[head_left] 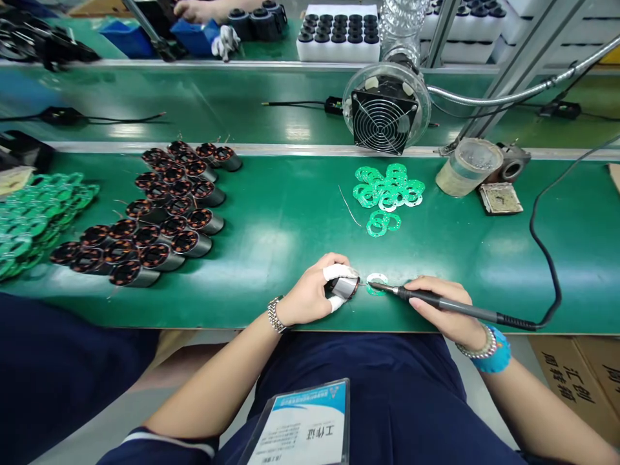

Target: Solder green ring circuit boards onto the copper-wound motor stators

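"Far left of the bench (271, 206)?"
"Green ring boards, one heap (39, 223). Next, copper-wound cylinders (169, 206), grey-sided, many, standing tilted in close rows."

"Then?"
"Left hand (310, 294), one. White covers on thumb and forefinger; the fingers pinch a single wound cylinder (345, 287), wound end facing right, near the bench's front edge."

"Beyond it?"
"Loose wire (349, 205), thin, pale, farther back. Just right of the held cylinder, one ring board (376, 278), flat on the bench, part white, part green. Behind it, well apart, loose green rings (390, 187), overlapping; above them, a round-housed fan (384, 121), black grille."

"And the tool?"
"Soldering iron (477, 312), one, dark tip over the single board; contact, cannot tell. Right hand (458, 323), bracelets at the wrist, fingers closed on the grip."

"Last items?"
"Cloudy tub (466, 169), tilted in view, near the rear edge. Beside it, a small square tray (501, 198), crusted surface. Black cable (549, 258), curving up from the iron's rear end."
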Motion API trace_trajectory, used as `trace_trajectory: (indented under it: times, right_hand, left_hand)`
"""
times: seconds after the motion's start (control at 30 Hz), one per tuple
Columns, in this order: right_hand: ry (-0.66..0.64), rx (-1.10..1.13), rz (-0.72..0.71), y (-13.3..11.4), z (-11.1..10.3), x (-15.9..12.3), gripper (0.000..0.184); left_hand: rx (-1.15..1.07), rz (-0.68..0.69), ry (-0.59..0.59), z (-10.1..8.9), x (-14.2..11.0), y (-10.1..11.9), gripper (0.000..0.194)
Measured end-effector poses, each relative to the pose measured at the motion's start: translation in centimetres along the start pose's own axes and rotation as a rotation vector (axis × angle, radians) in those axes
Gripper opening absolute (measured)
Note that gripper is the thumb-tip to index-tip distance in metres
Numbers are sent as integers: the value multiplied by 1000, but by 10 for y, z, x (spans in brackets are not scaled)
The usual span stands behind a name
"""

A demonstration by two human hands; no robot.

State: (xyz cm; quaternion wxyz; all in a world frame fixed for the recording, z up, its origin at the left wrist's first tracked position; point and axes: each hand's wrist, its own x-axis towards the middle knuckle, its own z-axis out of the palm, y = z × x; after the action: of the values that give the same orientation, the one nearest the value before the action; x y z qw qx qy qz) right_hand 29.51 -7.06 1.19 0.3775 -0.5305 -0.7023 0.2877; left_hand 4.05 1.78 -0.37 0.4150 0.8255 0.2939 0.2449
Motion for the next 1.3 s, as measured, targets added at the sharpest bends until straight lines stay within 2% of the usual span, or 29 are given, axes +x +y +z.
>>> trace_trajectory:
  times: [0.3,0.73,0.97,1.17,1.3]
  right_hand:
    - [-36,6,17,-1,-1,3,11]
    - [-11,-1,-12,-1,0,1,11]
    - [83,-34,14,2,-5,-4,15]
    - [104,-59,-19,0,-5,-2,19]
    - [168,-75,-44,2,-1,-4,21]
  left_hand:
    - [0,-15,-8,0,1,-1,41]
    - [4,-14,-2,1,0,-4,43]
    - [22,-21,-7,0,-1,-3,42]
    - [32,-26,-5,0,-1,-2,41]
    - [30,-30,-3,1,0,-2,40]
